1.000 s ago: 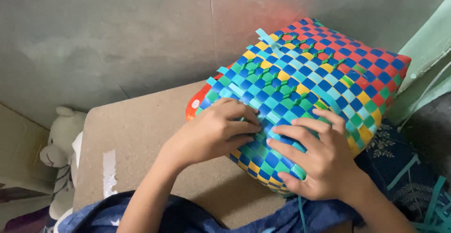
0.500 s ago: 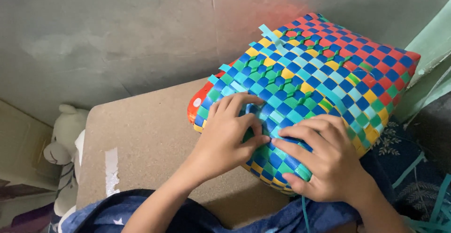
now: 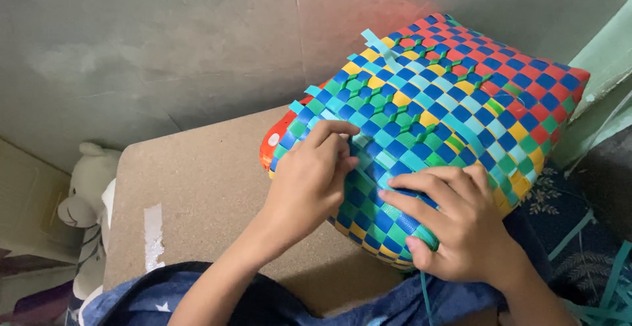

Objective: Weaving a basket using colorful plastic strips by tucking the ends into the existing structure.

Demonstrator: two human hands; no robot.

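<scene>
Left hand (image 3: 309, 181) fingers curled pinching a strip, right hand (image 3: 454, 224) spread flat gripping the woven basket (image 3: 447, 102); strip may kink or slip if tugged unevenly.

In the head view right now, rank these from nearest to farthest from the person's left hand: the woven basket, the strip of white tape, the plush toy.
1. woven basket: under the left hand, touching.
2. strip of white tape: on the board, to its left.
3. plush toy: beyond the board's left edge.
</scene>
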